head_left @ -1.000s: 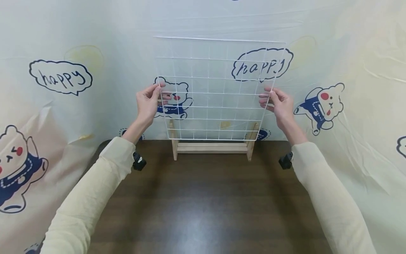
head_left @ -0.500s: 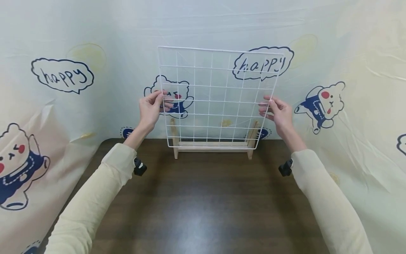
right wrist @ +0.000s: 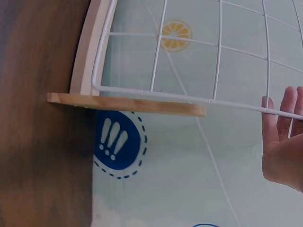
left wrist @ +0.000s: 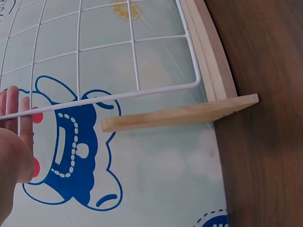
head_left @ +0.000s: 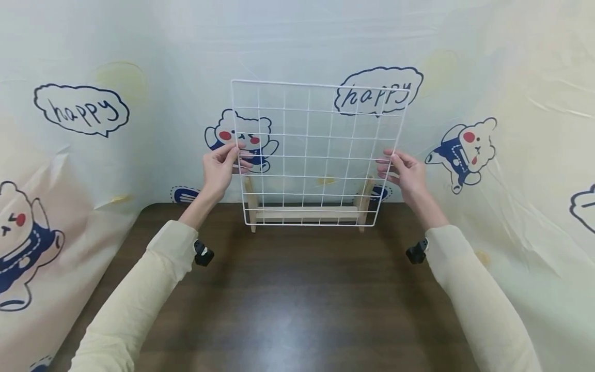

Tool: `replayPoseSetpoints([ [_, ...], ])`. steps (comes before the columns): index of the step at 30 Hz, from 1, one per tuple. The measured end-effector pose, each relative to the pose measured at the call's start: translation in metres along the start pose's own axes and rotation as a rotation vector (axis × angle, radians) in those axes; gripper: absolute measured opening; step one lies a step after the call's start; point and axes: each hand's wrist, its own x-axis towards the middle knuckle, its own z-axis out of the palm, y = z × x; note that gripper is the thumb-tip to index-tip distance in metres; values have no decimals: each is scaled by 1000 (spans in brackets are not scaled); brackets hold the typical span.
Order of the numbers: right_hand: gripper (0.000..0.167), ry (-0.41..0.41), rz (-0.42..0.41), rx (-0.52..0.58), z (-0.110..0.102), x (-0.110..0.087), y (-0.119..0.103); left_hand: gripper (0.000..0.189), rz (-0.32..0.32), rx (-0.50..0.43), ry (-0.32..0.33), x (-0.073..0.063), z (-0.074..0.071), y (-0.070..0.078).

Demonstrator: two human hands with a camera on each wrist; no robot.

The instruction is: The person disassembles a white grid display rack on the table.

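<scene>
A white wire grid panel (head_left: 305,156) stands nearly upright between both hands in the head view. My left hand (head_left: 218,173) pinches its left side wire between thumb and fingers, the other fingers behind the mesh. On the opposite side my right hand (head_left: 411,173) pinches the right side wire likewise. Behind the grid is a pale wooden stand (head_left: 304,213) with a crossbar and two end pieces; the grid's lower edge overlaps it in this view. The left wrist view shows a grid corner close to the left wooden end piece (left wrist: 175,117). A similar corner lies alongside the right end piece (right wrist: 137,105).
The stand sits at the far edge of a dark brown wooden table (head_left: 288,289). A pale cloth (head_left: 162,103) printed with cartoon bears and "happy" bubbles hangs behind and at both sides.
Both hands have lowered the grid panel, so its bottom edge now shows below the stand's crossbar in the head view. The grip at both sides stays the same.
</scene>
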Motion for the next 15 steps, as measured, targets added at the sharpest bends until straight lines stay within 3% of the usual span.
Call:
replayPoseSetpoints([
  [5,27,-15,23,-1,0,-2,8,24,-48,0,-2,-6,-1,1],
  [15,33,-50,99,78,-10,-10,21,25,-100,-18,-10,-12,-3,-28],
])
